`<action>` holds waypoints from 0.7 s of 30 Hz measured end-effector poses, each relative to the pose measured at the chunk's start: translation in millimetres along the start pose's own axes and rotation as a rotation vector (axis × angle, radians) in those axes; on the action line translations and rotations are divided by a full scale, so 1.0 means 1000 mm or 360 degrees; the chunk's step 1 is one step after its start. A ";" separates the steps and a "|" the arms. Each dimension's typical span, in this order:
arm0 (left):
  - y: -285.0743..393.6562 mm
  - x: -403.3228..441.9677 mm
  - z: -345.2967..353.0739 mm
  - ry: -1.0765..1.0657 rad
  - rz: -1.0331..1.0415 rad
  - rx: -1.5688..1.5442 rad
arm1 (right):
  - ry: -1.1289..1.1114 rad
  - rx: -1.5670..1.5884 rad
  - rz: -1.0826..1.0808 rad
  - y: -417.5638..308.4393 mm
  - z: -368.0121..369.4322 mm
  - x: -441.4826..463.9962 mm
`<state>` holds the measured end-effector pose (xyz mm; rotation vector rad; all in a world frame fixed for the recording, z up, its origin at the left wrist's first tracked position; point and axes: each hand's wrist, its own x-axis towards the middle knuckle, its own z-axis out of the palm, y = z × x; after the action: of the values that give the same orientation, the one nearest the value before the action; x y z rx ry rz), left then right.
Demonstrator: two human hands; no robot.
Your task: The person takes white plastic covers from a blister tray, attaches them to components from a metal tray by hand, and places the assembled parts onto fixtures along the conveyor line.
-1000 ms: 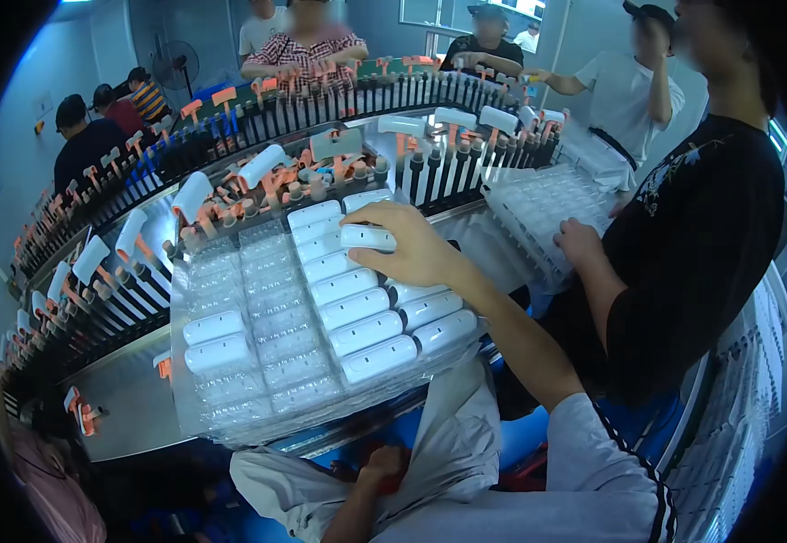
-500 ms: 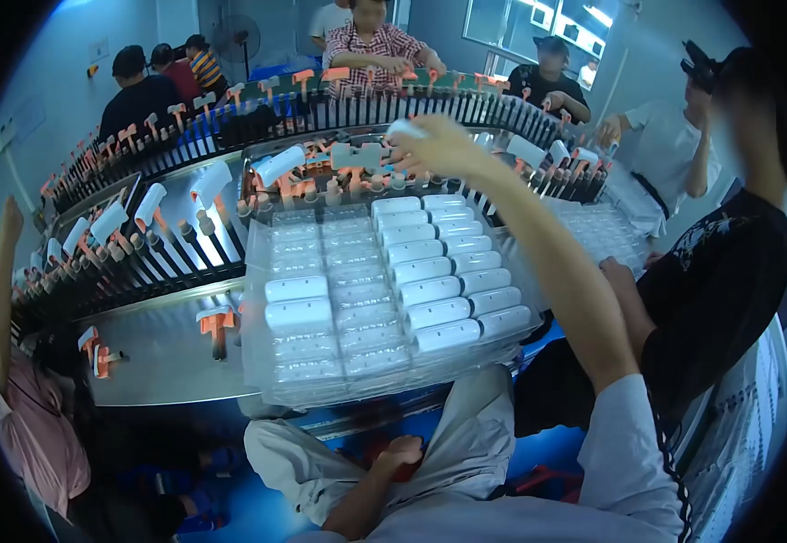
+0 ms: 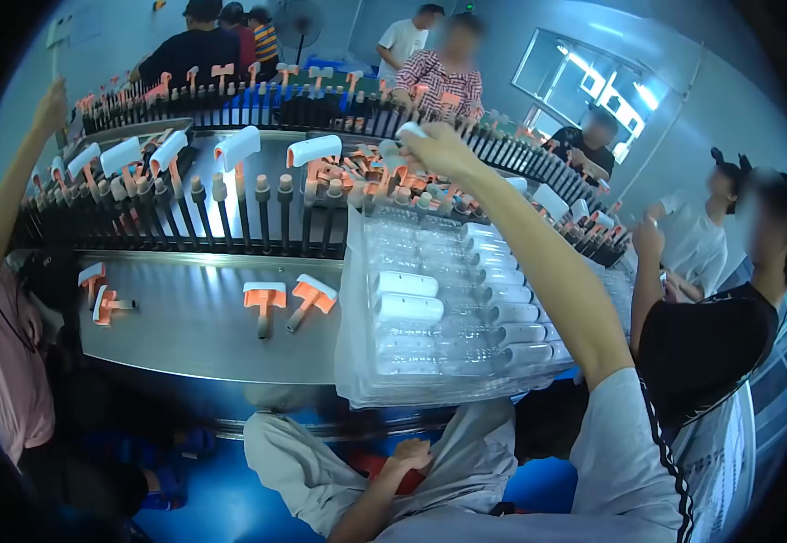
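My right hand (image 3: 437, 149) is stretched out over the far side of the tray, its fingers closed on a white plastic shell (image 3: 412, 132). Just below it stands an orange holder (image 3: 393, 163) on the conveyor. Loosely curled, my left hand (image 3: 412, 452) rests in my lap with nothing visible in it. In front of me a clear plastic tray (image 3: 350, 353) holds white curved shells: two in the left part (image 3: 412, 309) and a column on the right (image 3: 507, 294), partly hidden by my forearm.
Orange holders with white shells (image 3: 235, 147) ride on black posts along the curved conveyor. Several more lie on the metal table (image 3: 185, 335) at left. Co-workers sit close on both sides, including a person in black (image 3: 710, 348); others work across the line.
My view has turned left, so the tray appears further right and more of the metal table shows. My right hand stays raised with the white shell; my left hand remains in my lap.
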<state>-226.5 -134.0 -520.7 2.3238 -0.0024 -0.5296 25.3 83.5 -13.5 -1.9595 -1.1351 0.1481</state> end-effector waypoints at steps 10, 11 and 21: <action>0.010 -0.009 -0.013 0.0122 0.0030 -0.0121 | -0.0312 -0.0934 -0.0222 -0.067 0.098 0.016; 0.009 -0.009 -0.015 0.0132 0.0027 -0.0083 | -0.0343 -0.0898 -0.0171 -0.075 0.104 0.011; 0.021 -0.021 -0.020 0.0261 0.0184 -0.0043 | -0.0771 -0.0672 -0.0792 -0.114 0.084 -0.115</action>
<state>-234.7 -132.3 -486.0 2.3181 -0.0513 -0.2790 -157.0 73.6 -19.2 -1.9762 -2.0793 0.1256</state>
